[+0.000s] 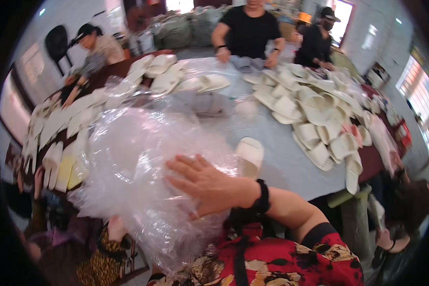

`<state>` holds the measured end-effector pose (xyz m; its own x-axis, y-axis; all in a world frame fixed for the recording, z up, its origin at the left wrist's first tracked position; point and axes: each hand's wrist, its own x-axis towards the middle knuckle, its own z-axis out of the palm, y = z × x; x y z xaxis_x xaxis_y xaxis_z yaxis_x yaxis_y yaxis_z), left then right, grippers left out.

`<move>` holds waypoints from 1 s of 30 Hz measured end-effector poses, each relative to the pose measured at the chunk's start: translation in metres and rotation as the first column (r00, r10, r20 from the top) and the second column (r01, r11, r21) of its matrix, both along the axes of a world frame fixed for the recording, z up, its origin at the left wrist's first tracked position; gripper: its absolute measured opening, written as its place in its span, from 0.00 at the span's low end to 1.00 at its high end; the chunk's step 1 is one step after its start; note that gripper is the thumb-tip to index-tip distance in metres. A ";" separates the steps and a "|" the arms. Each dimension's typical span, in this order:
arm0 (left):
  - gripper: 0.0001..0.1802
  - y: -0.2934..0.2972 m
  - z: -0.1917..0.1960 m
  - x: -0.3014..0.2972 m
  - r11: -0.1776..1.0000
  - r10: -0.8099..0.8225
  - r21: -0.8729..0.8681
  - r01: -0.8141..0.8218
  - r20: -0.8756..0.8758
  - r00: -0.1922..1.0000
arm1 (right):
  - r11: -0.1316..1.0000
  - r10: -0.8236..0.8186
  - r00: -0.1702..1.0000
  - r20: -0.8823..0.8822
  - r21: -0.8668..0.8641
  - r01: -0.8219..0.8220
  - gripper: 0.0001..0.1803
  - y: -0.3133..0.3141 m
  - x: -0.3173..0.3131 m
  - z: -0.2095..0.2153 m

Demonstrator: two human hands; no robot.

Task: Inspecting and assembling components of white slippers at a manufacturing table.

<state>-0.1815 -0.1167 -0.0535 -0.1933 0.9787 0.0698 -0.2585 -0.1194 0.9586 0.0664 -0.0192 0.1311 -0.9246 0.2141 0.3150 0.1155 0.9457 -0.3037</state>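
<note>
A big heap of crumpled clear plastic bags (138, 162) lies on the grey table (276, 157) in front of me. My right hand (205, 183) rests flat on top of the heap with its fingers spread, a black band around the wrist. My left hand (115, 228) is low at the heap's near edge, mostly hidden under the plastic, and seems to grip it. A single cream slipper (250, 155) lies just right of the heap.
Piles of cream slippers (314, 114) cover the table's right side, with more rows (57, 128) along the left edge and a few (176, 76) at the back. A person in black (249, 31) works at the far end, others at the left (95, 50) and right (319, 40).
</note>
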 end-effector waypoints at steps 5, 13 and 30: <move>0.14 0.076 0.009 0.045 0.978 -0.192 0.068 0.199 -0.105 0.976 | 0.998 -0.029 0.987 -0.160 -0.063 0.019 0.42 0.010 0.003 -0.005; 0.14 0.141 0.039 0.090 0.930 -0.267 0.169 0.327 -0.302 0.915 | 0.907 -0.210 0.884 -0.418 0.255 0.336 0.26 0.025 0.056 0.009; 0.14 0.248 0.067 0.214 0.804 -0.255 0.282 0.523 -0.631 0.732 | 0.548 -0.350 0.516 -0.782 0.276 0.790 0.09 0.046 0.245 0.028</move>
<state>0.0321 0.1314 0.0138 0.4008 0.7990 0.4483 0.1662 -0.5446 0.8221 0.3115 0.0271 0.1595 -0.2040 0.2016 0.9580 0.7059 0.7083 0.0012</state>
